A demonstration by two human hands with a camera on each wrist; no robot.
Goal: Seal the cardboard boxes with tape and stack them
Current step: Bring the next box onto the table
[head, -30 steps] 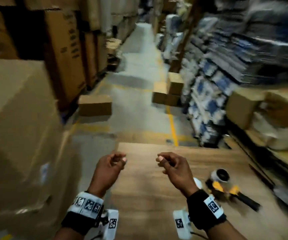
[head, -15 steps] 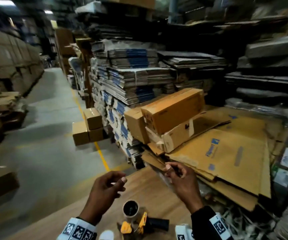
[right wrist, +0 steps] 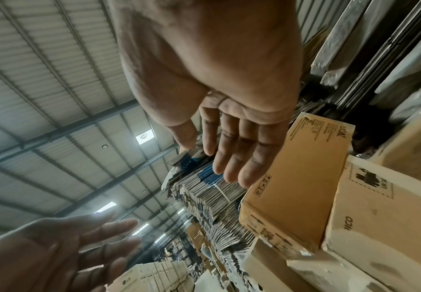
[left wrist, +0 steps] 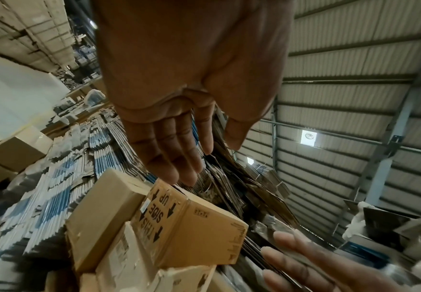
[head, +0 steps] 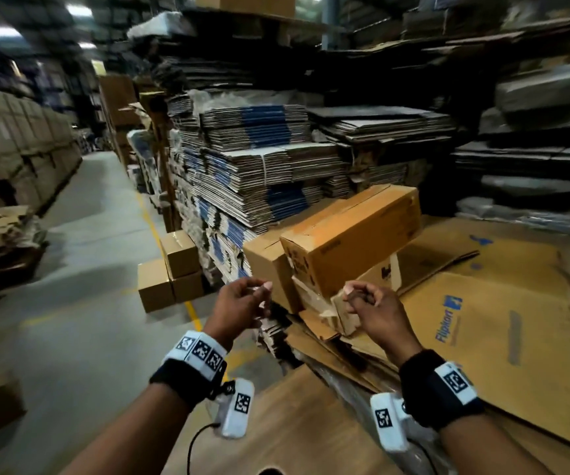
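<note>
both hands empty, fingers loose | long orange box [head: 352, 238] sits on the pile, middle of frame, tilted up to the right | just past the right hand [head: 376, 313]; left hand [head: 242, 303] at its near end

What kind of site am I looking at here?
Most likely a packaging warehouse: bundled stacks of flattened cartons line a concrete aisle, loose cardboard boxes sit around, and a corrugated metal roof spans overhead.
</note>
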